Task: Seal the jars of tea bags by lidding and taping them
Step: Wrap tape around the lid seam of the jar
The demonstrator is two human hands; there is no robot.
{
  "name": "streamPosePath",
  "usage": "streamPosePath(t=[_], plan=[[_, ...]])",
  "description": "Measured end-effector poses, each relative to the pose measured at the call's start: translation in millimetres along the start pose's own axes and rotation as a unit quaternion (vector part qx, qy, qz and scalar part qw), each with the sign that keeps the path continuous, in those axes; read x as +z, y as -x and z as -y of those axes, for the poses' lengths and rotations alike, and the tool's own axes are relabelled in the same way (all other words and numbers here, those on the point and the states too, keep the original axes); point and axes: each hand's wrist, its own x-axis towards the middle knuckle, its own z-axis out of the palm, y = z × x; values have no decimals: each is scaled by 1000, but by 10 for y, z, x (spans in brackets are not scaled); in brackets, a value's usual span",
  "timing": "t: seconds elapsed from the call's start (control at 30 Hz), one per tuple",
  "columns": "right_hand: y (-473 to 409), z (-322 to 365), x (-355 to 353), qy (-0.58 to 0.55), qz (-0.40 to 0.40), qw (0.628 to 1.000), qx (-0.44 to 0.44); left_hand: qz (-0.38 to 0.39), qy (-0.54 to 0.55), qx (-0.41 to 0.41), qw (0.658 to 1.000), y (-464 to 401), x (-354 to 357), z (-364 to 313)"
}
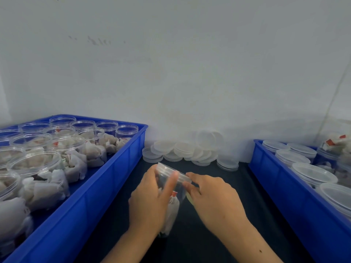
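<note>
Jar (171, 188), clear plastic with tea bags (171, 211) inside, is sitting tilted over the dark counter (209, 234) between two blue crates. Left hand (150, 202) is gripping its side, fingers (170, 184) curled round the wall just under the lid (171, 170), which is already sitting on the mouth. Right hand (214, 198) is meeting the jar at the lid's edge, its fingers pressed together in a pinch there; what they are pinching is too small to tell. Left crate (106, 186) is carrying open jars (38, 168) filled with tea bags. Right crate (281, 188) is carrying lidded jars (313, 174). Loose lids (186, 150) are lying heaped on the counter against the pale wall (171, 63), beyond the hands.
</note>
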Motion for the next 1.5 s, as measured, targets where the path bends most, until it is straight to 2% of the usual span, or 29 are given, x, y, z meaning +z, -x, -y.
streamPosePath(t=[0.1,0.37,0.43,0.5,0.6,0.7,0.87,1.03,1.27,1.5], plan=[[-5,-15,24,-3,-7,1000,-12,47,-26,-17,998,-29,15,-13],[-34,-92,-4,-97,76,992,-21,94,-8,-10,996,-134,-93,68],[-61,-125,5,-166,110,980,15,101,-7,-7,995,-139,-96,76],[-47,-121,-26,-243,174,952,66,103,6,-18,995,-145,-106,99],[-23,-126,-83,-292,226,925,88,103,33,-44,993,-162,-131,162],[-40,-133,-122,-278,181,941,67,104,75,-49,991,-148,-145,195],[-12,-168,-238,-110,90,989,36,109,192,-70,973,-72,-74,109],[-7,-198,-252,-40,93,994,35,122,268,-115,949,-52,-33,42],[-91,-275,-133,-91,94,991,6,163,321,-155,920,-63,-78,55],[-65,-292,-152,-42,61,997,-28,204,363,-147,897,-44,-77,66]])
